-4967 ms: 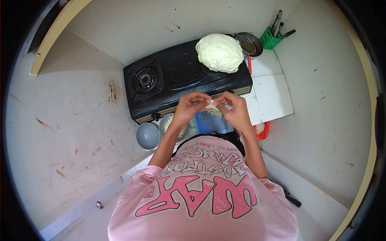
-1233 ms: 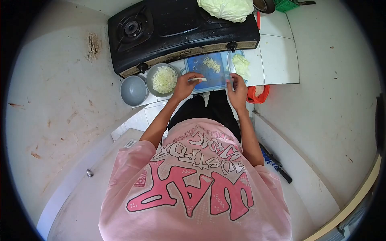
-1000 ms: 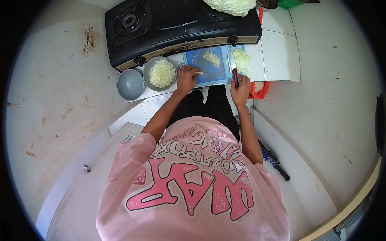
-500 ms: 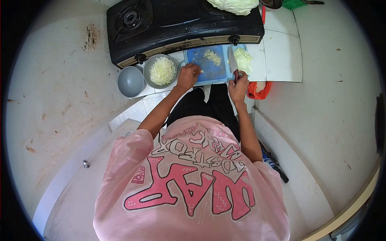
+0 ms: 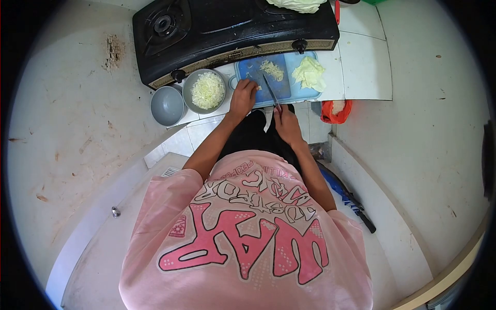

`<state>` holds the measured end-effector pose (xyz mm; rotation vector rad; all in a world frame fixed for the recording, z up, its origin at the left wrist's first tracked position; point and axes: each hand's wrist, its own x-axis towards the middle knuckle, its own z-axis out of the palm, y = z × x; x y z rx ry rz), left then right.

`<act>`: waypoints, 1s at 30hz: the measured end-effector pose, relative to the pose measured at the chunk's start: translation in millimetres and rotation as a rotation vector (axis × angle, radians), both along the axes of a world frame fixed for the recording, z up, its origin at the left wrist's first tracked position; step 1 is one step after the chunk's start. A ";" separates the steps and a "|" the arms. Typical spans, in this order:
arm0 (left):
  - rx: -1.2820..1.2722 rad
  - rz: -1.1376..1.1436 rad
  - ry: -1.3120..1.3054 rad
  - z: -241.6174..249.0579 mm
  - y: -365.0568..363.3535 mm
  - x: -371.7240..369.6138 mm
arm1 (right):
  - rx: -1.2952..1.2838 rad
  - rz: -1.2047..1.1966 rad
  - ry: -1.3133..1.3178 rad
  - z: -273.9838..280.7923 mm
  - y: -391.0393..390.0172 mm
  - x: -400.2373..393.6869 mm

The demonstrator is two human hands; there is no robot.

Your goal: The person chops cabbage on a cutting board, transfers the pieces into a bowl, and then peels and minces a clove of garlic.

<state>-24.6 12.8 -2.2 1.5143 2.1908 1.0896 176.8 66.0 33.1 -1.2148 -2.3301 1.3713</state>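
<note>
On the blue board [image 5: 279, 88], left hand [image 5: 243, 98] pins a pale cabbage piece [image 5: 258, 87]; right hand [image 5: 285, 120] grips the knife [image 5: 270, 93].

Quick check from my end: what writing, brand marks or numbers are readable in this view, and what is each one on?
"WAR": big pink letters, seen upside down, on the pink shirt.
White lettering above it on the shirt: stylised and upside down, not readable.
Small line of print near the shirt collar: too small to read.
Brand mark on the front strip of the gas stove: too small to read.
Nothing readable on the cutting board or bowls.
</note>
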 end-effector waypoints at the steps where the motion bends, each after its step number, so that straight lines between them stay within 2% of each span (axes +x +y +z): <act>1: -0.001 -0.012 0.009 -0.8 -0.9 -0.2 | 0.024 0.042 -0.107 -0.2 -3.8 -1.7; 5: 0.009 -0.010 0.020 -3.8 -1.1 -1.4 | 0.050 0.082 -0.221 -3.5 -15.5 -7.8; 8: -0.028 0.042 -0.093 -13.6 -1.2 -1.2 | 0.093 0.095 -0.231 -12.5 -21.3 -7.5; 11: -0.027 0.081 -0.196 -0.1 1.7 2.0 | 0.125 0.076 -0.209 -12.4 -24.4 -7.4; 14: 0.010 0.027 -0.051 -8.1 -1.5 -0.8 | 0.122 0.063 -0.205 -13.7 -26.5 -6.3; 20: 0.081 0.018 -0.031 -8.4 0.6 -1.2 | 0.131 0.073 -0.223 -17.1 -29.4 -4.1; 30: 0.060 0.010 -0.003 -9.9 -0.7 0.6 | 0.237 0.097 -0.274 -21.8 -27.6 -8.9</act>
